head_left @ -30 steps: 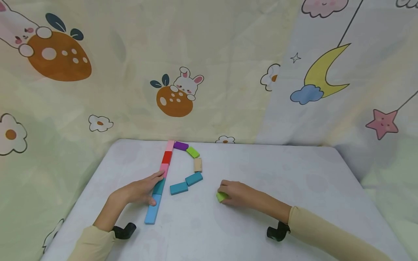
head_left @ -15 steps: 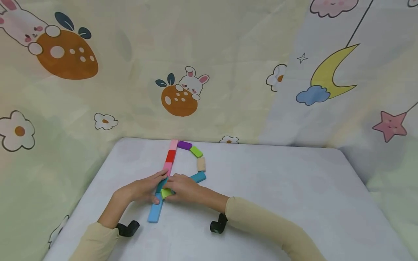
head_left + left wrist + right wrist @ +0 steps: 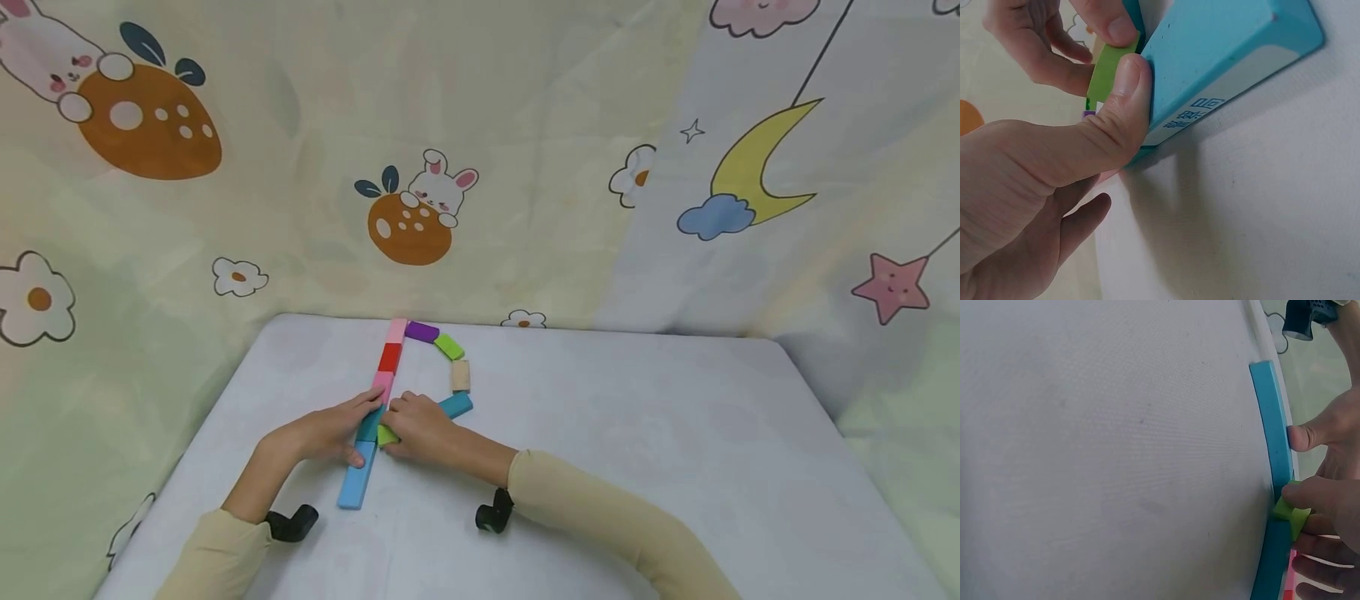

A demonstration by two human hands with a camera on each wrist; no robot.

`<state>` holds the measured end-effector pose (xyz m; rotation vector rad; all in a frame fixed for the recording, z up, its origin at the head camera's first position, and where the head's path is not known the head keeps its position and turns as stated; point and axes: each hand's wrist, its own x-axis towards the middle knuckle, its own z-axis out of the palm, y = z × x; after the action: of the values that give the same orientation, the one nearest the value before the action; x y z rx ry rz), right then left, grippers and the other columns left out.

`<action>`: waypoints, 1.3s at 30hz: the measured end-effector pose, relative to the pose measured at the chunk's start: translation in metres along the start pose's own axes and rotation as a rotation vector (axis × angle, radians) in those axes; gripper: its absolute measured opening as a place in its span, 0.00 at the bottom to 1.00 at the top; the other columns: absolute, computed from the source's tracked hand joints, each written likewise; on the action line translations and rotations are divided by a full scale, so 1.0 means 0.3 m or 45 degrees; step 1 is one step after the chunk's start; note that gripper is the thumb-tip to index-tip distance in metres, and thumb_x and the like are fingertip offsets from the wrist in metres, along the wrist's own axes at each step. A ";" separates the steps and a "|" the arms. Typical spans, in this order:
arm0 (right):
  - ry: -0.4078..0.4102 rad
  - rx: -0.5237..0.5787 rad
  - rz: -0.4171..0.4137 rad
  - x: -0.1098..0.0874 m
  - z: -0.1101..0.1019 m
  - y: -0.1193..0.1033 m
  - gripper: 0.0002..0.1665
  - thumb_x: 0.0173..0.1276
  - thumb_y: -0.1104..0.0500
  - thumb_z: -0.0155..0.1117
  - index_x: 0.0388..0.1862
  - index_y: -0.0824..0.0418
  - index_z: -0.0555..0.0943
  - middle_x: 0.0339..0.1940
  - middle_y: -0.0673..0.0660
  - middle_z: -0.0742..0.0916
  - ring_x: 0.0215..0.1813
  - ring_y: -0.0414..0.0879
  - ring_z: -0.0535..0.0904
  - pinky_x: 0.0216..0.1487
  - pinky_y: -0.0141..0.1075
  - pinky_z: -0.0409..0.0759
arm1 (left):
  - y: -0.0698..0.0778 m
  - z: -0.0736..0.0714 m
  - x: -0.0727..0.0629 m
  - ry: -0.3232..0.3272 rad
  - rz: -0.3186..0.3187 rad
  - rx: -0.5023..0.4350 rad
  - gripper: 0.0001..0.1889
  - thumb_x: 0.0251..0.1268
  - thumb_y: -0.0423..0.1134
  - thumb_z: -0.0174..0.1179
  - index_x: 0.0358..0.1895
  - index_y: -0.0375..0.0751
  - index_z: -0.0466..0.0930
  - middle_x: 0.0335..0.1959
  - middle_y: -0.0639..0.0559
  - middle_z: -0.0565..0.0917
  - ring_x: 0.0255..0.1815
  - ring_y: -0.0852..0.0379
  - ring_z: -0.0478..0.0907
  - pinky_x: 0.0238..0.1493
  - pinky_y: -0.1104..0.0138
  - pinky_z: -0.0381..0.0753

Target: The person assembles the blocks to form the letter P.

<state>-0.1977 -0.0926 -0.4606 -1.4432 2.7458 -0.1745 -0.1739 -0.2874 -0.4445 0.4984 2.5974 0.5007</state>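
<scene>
My right hand (image 3: 423,425) pinches a lime-green wooden block (image 3: 387,435) between thumb and fingers, right at the side of the column. The left hand (image 3: 326,433) rests along that column, fingertips near the pink block (image 3: 383,380) and thumb on the light-blue block (image 3: 352,490); a teal block (image 3: 369,425) lies between. From the left wrist, the thumb presses at the edge of the light-blue block, which bears printed characters, with the green block (image 3: 1107,69) beside it. In the right wrist view, the green block (image 3: 1297,515) overlaps the column. One blue block is hidden beneath the right hand.
A red block (image 3: 389,357) and a light-pink block (image 3: 397,331) top the column. From there a curve runs through purple (image 3: 422,332), green (image 3: 450,347), beige (image 3: 461,375) and blue blocks (image 3: 457,406). The white tabletop (image 3: 637,433) meets a patterned cloth (image 3: 525,167) behind.
My right hand has brought the green block left from the bare table to the column, and shifted it slightly right since half a second ago. The left hand has stayed on the column.
</scene>
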 end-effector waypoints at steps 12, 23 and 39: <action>-0.036 -0.039 0.069 0.014 -0.004 0.003 0.26 0.63 0.44 0.68 0.57 0.56 0.82 0.44 0.49 0.85 0.41 0.39 0.71 0.37 0.23 0.71 | 0.002 0.004 0.003 0.006 -0.023 0.018 0.57 0.49 0.51 0.72 0.78 0.40 0.45 0.79 0.40 0.51 0.78 0.37 0.53 0.69 0.45 0.68; -0.136 -0.048 0.124 0.033 0.003 0.005 0.25 0.62 0.44 0.69 0.56 0.53 0.83 0.49 0.50 0.84 0.46 0.40 0.72 0.46 0.27 0.76 | -0.005 0.013 0.009 0.004 -0.060 0.015 0.57 0.48 0.50 0.73 0.78 0.42 0.45 0.80 0.42 0.51 0.78 0.37 0.53 0.68 0.44 0.69; -0.209 -0.082 0.027 -0.099 -0.066 0.195 0.25 0.64 0.46 0.67 0.59 0.50 0.80 0.66 0.50 0.78 0.72 0.47 0.66 0.73 0.42 0.67 | 0.007 0.014 0.017 -0.019 -0.083 0.055 0.56 0.47 0.51 0.73 0.78 0.43 0.47 0.80 0.44 0.50 0.79 0.38 0.51 0.67 0.45 0.70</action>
<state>-0.2304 -0.0336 -0.4484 -1.3746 2.6563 0.0322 -0.1757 -0.2825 -0.4489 0.4284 2.6052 0.4188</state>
